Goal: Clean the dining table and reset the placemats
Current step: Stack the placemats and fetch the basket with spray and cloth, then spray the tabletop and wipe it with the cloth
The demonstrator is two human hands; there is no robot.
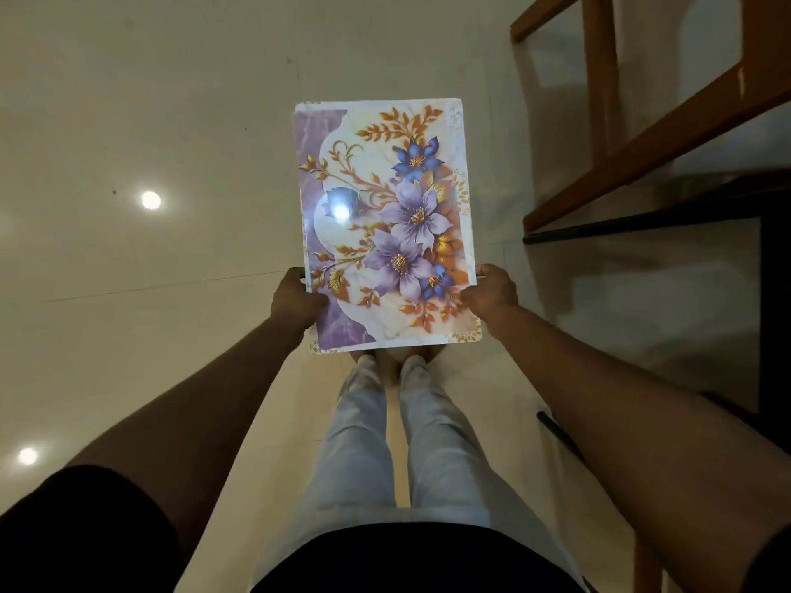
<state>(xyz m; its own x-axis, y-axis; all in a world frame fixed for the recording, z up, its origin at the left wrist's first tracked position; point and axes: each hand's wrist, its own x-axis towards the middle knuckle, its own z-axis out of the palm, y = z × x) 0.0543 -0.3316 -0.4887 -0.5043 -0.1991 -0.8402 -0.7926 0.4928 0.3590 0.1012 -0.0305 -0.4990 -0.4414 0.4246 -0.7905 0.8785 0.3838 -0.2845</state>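
Note:
A glossy placemat (387,220) printed with purple and blue flowers and orange leaves is held flat out in front of me, above the floor and my legs. My left hand (295,299) grips its left edge near the bottom corner, thumb on top. At the opposite edge, my right hand (492,293) grips the right side at the same height. A ceiling light glares on the mat's middle left. The dining table top is not in view.
Wooden chair frames (633,134) stand at the upper right, with a dark edge (642,222) below them running to the right border. Pale glossy floor tiles (150,122) spread to the left and ahead, showing light reflections.

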